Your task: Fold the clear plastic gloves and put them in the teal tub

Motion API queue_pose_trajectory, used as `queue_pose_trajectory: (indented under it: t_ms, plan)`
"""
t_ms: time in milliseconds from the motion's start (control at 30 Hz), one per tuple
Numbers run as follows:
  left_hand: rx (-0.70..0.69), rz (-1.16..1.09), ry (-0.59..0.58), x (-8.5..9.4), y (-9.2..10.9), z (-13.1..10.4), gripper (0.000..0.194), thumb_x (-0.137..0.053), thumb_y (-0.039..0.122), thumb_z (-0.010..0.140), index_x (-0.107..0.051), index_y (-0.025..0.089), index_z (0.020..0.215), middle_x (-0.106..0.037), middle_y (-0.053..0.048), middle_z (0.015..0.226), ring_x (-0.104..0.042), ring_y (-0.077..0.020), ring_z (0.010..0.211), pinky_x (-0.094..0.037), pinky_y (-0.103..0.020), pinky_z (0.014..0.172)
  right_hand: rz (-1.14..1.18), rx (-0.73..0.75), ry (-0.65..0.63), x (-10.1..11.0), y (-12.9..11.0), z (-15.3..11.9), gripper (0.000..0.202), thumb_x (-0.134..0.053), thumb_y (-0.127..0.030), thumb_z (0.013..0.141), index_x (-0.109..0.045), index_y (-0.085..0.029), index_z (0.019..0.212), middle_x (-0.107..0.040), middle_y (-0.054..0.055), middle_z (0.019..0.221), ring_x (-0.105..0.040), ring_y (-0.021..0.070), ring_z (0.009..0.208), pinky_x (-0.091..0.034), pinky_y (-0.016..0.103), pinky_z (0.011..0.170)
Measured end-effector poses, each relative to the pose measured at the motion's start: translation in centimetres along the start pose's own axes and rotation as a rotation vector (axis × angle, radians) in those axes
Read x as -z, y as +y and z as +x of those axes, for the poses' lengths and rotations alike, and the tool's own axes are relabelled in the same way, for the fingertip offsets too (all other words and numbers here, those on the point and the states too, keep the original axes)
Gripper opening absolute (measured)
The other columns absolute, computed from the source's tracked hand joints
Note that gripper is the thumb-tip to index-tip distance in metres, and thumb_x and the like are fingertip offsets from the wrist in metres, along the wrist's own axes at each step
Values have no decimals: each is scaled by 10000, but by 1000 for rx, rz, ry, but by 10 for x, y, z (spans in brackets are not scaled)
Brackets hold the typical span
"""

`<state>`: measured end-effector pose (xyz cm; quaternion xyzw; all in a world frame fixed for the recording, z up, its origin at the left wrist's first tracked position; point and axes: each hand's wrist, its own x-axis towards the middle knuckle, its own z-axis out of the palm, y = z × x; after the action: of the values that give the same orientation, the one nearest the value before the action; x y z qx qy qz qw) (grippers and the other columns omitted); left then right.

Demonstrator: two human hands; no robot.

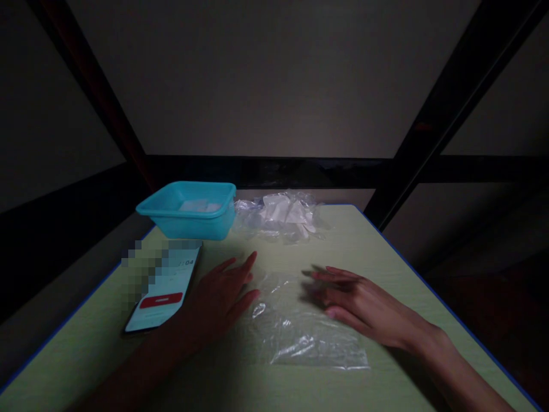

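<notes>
A clear plastic bag [300, 332] lies flat on the table between my hands. My left hand [221, 292] is at the bag's left side, fingers apart, holding nothing. On the other side, my right hand [354, 297] hovers by the bag's right edge with its fingers spread and nothing in them. Left of my left hand lies a phone [169, 286] with a lit screen and a red button; part of it is pixelated.
A turquoise basket [193, 225] with white items inside stands at the back left of the table [364, 246]. Beside it lies a crumpled clear bag holding white pieces [287, 212]. A wall with dark beams rises behind the table.
</notes>
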<state>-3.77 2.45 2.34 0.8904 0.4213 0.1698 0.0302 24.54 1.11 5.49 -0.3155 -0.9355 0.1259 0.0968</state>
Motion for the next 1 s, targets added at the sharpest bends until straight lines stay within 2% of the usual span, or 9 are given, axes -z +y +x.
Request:
queue_pose_trajectory:
  t_ms: [133, 233, 400, 533, 633, 767, 867, 933, 1000]
  plan:
    - [42, 40, -96, 3, 0, 5, 484, -297, 309, 940, -245, 96, 1371, -681, -84, 1041, -593, -220, 1032, -321, -477, 1026, 29, 45, -41, -2, -4, 0, 420, -294, -390, 950, -622, -138, 877, -641, 122, 1099, -451, 209, 1218, -271, 446, 1084]
    - [59, 52, -122, 4, -1, 8, 482, -311, 296, 929, -268, 88, 1362, -648, -100, 1118, -562, -221, 1085, -281, -477, 1050, 51, 86, -70, -3, -7, 0, 434, -289, -386, 948, -629, -116, 941, -630, 144, 1118, -444, 218, 1223, -260, 452, 1086]
    - [66, 53, -150, 4, -5, 8, 480, -311, 293, 924, -261, 119, 1369, -493, -112, 1324, -437, -207, 1227, -248, -453, 1071, 96, 192, -99, -11, -20, 1, 345, -348, -292, 932, -599, -91, 1058, -613, 149, 1150, -429, 217, 1233, -217, 437, 1100]
    - [68, 22, -185, 2, -7, 6, 488, -313, 298, 921, -254, 132, 1376, -390, -118, 1401, -347, -206, 1289, -204, -459, 1088, 132, 352, -118, -27, -35, 4, 290, -436, -347, 903, -610, -134, 998, -614, 97, 1167, -406, 211, 1248, -242, 424, 1089]
    - [47, -32, -219, -2, -2, 5, 508, -334, 295, 916, -243, 113, 1382, -353, -141, 1418, -297, -222, 1314, -192, -476, 1088, 70, 463, -139, -36, -46, 9, 229, -466, -324, 904, -605, -163, 987, -595, 48, 1210, -374, 185, 1272, -271, 380, 1085]
    - [-66, -123, -252, -7, 11, 7, 556, -418, 319, 897, -238, 130, 1388, -349, -133, 1422, -263, -233, 1328, -218, -457, 1085, 6, 563, -119, -38, -55, 12, 238, -392, -251, 939, -596, -191, 1046, -605, 4, 1208, -403, 116, 1251, -312, 267, 1068]
    - [-146, -141, -236, -4, 15, 9, 596, -435, 373, 896, -212, 146, 1400, -310, -120, 1445, -230, -231, 1341, -206, -444, 1093, 18, 538, -12, -36, -52, 11, 317, -327, -280, 957, -611, -162, 1034, -616, 26, 1192, -471, 125, 1196, -386, 249, 1014]
    - [-111, -109, -165, 2, 10, 7, 559, -363, 395, 927, -209, 146, 1403, -291, -123, 1452, -238, -229, 1339, -200, -448, 1094, 11, 437, 103, -35, -45, 10, 345, -326, -300, 952, -611, -128, 1042, -627, 70, 1170, -519, 169, 1149, -424, 308, 985]
    - [-25, -56, -103, 9, 3, 3, 510, -284, 408, 950, -262, 147, 1387, -345, -117, 1427, -289, -235, 1319, -221, -460, 1084, -1, 310, 190, -33, -35, 10, 337, -340, -278, 943, -600, -101, 1063, -631, 105, 1153, -552, 200, 1107, -439, 363, 969]
